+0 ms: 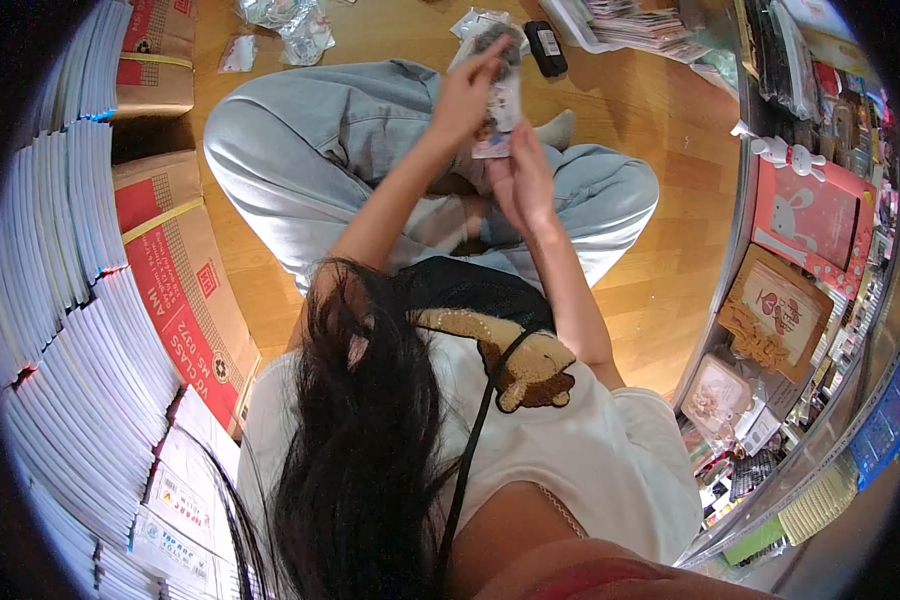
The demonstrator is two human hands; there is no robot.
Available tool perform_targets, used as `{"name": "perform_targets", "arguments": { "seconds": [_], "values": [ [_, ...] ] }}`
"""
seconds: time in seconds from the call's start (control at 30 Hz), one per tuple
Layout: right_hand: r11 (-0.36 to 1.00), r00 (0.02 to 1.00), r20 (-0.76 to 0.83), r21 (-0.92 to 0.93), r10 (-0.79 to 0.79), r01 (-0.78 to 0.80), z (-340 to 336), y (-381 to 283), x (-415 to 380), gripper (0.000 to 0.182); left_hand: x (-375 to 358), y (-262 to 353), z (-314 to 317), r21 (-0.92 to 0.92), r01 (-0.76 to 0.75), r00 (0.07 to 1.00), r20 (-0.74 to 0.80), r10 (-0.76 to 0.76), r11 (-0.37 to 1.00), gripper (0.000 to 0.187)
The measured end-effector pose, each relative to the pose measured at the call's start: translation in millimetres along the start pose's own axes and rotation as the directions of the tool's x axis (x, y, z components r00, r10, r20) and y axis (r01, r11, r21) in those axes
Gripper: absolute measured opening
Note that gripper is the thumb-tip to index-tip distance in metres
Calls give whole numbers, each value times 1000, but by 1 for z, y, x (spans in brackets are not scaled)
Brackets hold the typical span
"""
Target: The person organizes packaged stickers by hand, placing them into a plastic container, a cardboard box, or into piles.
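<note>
A small, shiny packet (505,100) with little printed pictures is held above my crossed legs. Its upper end looks dark grey and blurred. My left hand (462,103) is closed on its side, with a finger reaching across the upper part. Lower down, my right hand (522,180) pinches the bottom end between thumb and fingers. Just beyond the packet, a black object with a pale label (546,50) lies on the wooden floor, and a clear plastic wrapper (478,20) is partly behind the packet.
Tall stacks of notebooks (60,220) and red-and-brown cartons (185,270) line the left. On the right is a shelf with a pink bunny frame (810,215) and a brown frame (775,310). More plastic packets (305,35) and a white tray (575,25) lie ahead.
</note>
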State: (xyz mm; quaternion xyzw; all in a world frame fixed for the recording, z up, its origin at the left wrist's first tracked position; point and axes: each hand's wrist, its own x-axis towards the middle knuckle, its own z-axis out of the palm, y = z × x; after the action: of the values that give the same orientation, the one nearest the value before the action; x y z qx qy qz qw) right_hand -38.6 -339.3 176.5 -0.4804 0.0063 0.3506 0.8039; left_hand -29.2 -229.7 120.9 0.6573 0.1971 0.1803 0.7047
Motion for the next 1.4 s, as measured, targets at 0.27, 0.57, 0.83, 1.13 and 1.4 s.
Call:
{"name": "perform_targets", "arguments": {
  "seconds": [0.27, 0.57, 0.83, 1.13, 1.4],
  "values": [
    [982, 970, -160, -70, -185, 176, -20, -8, 20, 31, -62, 26, -1, 121, -257, 951, -145, 273, 959, 41],
    [994, 999, -50, -106, -7, 2, -16, 2, 9, 36, -17, 5, 10, 221, -267, 964, 59, 261, 938, 40],
    [975, 994, -64, -211, -88, 72, -17, -14, 47, 33, 33, -7, -65, -327, 79, 980, -146, -133, 942, 30],
    [-306, 820, 193, -952, -539, 23, -86, -4, 124, 63, 19, 35, -111, -337, -89, 934, -355, -39, 937, 36],
    [997, 998, 4, -49, 65, -65, -12, -4, 98, 62, 25, 3, -20, 161, -191, 975, 147, 168, 968, 31]
  ]
}}
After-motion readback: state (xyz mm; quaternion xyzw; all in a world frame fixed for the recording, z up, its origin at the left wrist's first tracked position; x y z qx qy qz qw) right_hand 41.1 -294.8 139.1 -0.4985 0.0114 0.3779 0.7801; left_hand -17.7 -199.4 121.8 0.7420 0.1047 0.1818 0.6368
